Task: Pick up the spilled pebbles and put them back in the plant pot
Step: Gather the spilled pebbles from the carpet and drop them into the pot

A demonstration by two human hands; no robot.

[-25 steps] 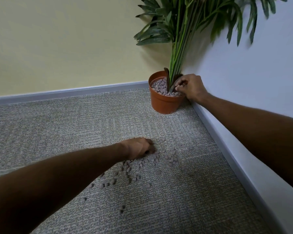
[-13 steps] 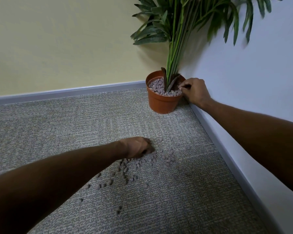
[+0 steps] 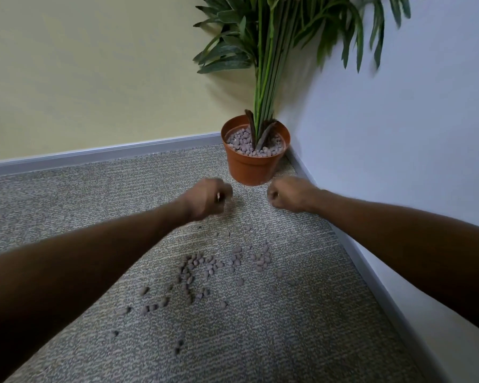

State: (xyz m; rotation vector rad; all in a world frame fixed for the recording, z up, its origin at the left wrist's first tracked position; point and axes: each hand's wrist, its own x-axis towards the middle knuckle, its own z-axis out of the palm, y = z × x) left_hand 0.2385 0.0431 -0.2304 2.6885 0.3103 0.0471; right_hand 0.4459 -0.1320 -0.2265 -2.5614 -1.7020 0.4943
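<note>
grey carpet (image 3: pixel 67 203), room corner. plant pot (image 3: pixel 256 167) at 1 o'clock of left hand (image 3: pixel 205 200), 11 o'clock of right hand (image 3: pixel 291 194), near both. spilled pebbles (image 3: pixel 213 269) scattered at 6 o'clock. fingers (image 3: pixel 224 193) curled on both hands; any contents cannot be told.

Both your forearms (image 3: pixel 94 266) are bare to the frame edge. Your left hand (image 3: pixel 205 199), below-left of the plant pot (image 3: pixel 250 167), shows a pale glint, perhaps a fingernail.
</note>
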